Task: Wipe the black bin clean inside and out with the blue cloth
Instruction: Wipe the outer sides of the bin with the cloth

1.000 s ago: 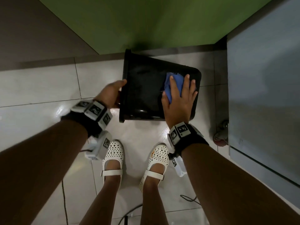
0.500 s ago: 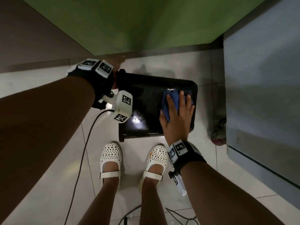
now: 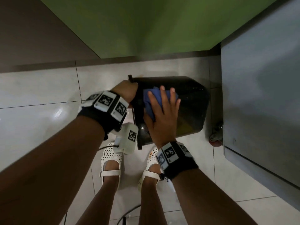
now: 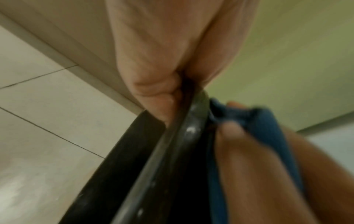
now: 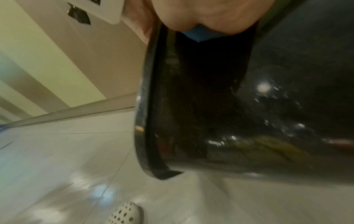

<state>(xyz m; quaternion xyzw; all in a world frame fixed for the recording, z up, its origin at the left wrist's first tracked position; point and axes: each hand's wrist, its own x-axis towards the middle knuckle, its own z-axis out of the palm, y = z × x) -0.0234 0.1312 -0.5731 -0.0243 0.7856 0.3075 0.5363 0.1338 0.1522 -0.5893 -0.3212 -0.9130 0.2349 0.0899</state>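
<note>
The black bin lies on its side on the tiled floor, its mouth to the left. My left hand grips the bin's rim near its top, fingers curled over the edge. Flat on the bin's upper side wall, my right hand presses the folded blue cloth with straight fingers, close to the rim. The cloth shows blue beside the rim in the left wrist view, and a scrap of cloth shows under the palm in the right wrist view. The bin's glossy wall carries small wet specks.
A grey cabinet stands right of the bin, with a small castor at its foot. A green wall rises behind. My feet in white perforated shoes stand just before the bin. Cables lie on the floor behind my feet.
The right hand slid the cloth left along the bin's wall toward the rim. The left hand came down from the far rim edge and now grips the rim lower. The bin turned slightly.
</note>
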